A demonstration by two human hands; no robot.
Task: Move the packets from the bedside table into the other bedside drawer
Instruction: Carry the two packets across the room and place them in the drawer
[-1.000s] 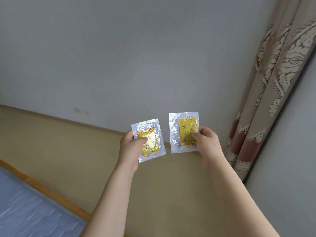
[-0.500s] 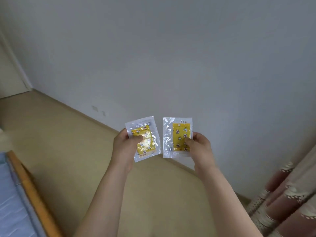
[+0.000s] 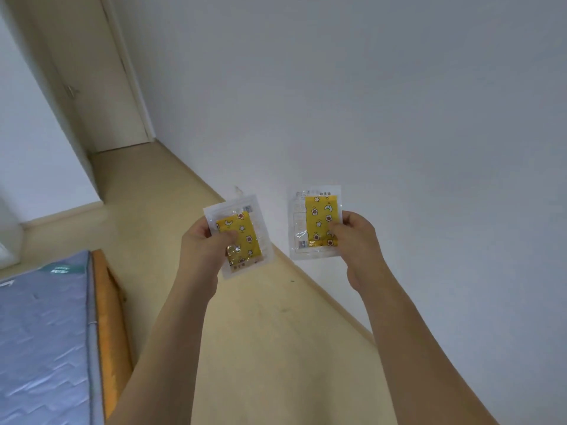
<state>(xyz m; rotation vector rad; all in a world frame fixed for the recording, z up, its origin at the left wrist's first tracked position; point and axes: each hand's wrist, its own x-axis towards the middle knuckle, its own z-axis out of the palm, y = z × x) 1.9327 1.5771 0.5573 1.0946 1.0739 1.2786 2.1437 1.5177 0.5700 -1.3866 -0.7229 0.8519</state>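
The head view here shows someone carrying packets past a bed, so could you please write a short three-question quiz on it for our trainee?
1. True or false: the left hand and the right hand each hold one packet.
2. What lies at the lower left? A) the mattress B) a sofa C) a rug
3. Fill in: the left packet is tilted, while the right packet stands nearly ____.

Key
1. True: each hand pinches its own packet, and the two packets are apart.
2. A.
3. Upright.
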